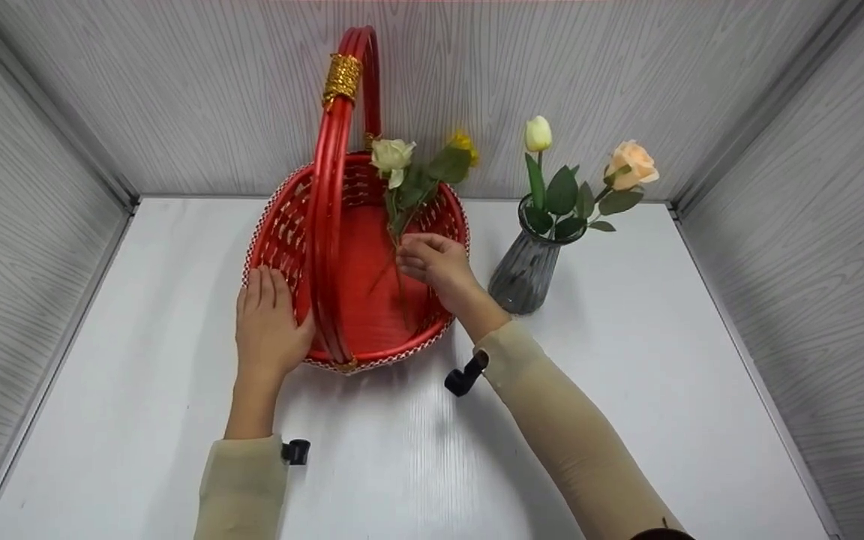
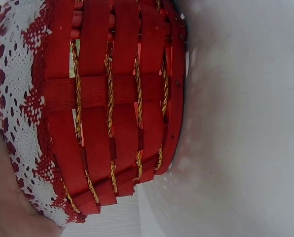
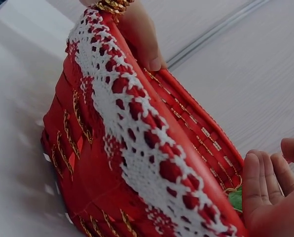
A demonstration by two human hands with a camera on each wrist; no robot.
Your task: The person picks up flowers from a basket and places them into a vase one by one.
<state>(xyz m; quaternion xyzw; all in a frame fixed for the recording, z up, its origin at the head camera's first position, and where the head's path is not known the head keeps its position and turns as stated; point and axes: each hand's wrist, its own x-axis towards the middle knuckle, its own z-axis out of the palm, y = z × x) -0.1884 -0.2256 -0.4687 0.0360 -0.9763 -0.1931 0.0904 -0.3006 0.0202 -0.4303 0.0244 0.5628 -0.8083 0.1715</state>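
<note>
A red woven basket (image 1: 376, 354) with a tall handle and lace-trimmed rim stands on the white table. My left hand (image 1: 271, 330) rests on its left rim, fingers straight and lying over the edge; the lace (image 2: 18, 128) lies against the palm in the left wrist view. Inside the basket, my right hand (image 1: 439, 270) pinches at the stem of a white rose (image 1: 392, 155). A yellow flower (image 1: 463, 146) leans beside it, its stem crossing near the same fingertips; whether both stems are held cannot be told. In the right wrist view, the right fingers (image 3: 265, 177) partly hide a green leaf (image 3: 235, 199).
Right of the basket stands a grey glass vase (image 1: 526, 274) holding a pale tulip (image 1: 538, 134) and a peach rose (image 1: 631, 166). The basket's arched handle (image 1: 327, 225) rises between the hands. Grey wood-grain walls (image 1: 214, 97) enclose the table at the back and sides.
</note>
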